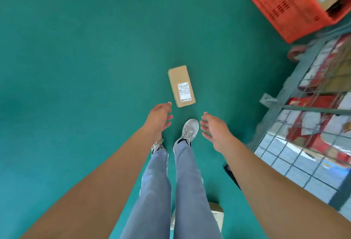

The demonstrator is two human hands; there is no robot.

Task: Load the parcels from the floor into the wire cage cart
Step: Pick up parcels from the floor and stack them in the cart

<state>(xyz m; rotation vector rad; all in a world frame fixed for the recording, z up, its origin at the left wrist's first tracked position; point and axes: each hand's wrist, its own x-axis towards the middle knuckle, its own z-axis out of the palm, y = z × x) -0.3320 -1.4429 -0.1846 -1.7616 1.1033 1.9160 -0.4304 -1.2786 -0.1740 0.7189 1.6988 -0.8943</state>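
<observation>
Neither grip holds anything; orange crate (290, 7) beyond wire cage cart (296, 94).

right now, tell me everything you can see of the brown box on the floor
The brown box is a small, oblong carton of plain cardboard, closed, lying flat on the green floor. A white printed label sits on its top face toward the near end; the print is unreadable. Nothing touches it: both open hands hang short of it.

Parcel (181, 86) on green floor (85, 49)
</observation>
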